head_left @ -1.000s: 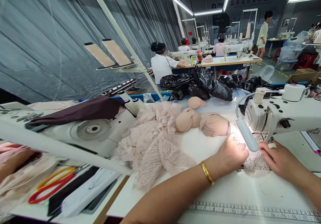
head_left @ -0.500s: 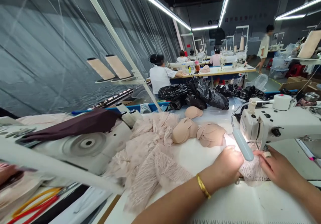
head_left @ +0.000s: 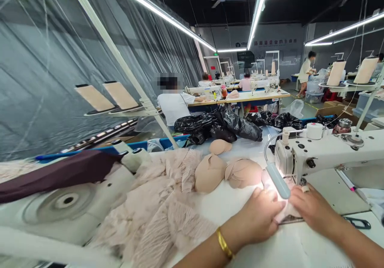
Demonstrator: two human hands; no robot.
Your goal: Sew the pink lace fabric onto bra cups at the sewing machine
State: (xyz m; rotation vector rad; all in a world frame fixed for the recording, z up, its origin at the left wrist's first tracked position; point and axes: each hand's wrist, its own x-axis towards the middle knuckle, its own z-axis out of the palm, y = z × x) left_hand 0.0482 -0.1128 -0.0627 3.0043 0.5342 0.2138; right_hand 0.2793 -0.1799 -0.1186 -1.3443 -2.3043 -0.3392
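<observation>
My left hand (head_left: 260, 216) and my right hand (head_left: 309, 209) both press down on a small piece of pale pink lace (head_left: 286, 213) under the head of a white sewing machine (head_left: 324, 152). The machine's lamp (head_left: 277, 179) shines between the two hands. Both hands have their fingers closed on the lace. A gold bangle (head_left: 224, 244) circles my left wrist. Beige foam bra cups (head_left: 228, 171) lie just beyond my left hand. A heap of pink lace pieces (head_left: 156, 212) spreads to the left of them.
A second white sewing machine (head_left: 66, 204) with a dark maroon cloth (head_left: 57, 174) on it stands at the left. Black plastic bags (head_left: 222, 125) lie behind the table. Thread cones (head_left: 108, 97) sit on a stand. Other people work at tables further back.
The view has tilted up and slid left, so the scissors and tools at lower left are gone. Both hands stay on the lace under the machine head.
</observation>
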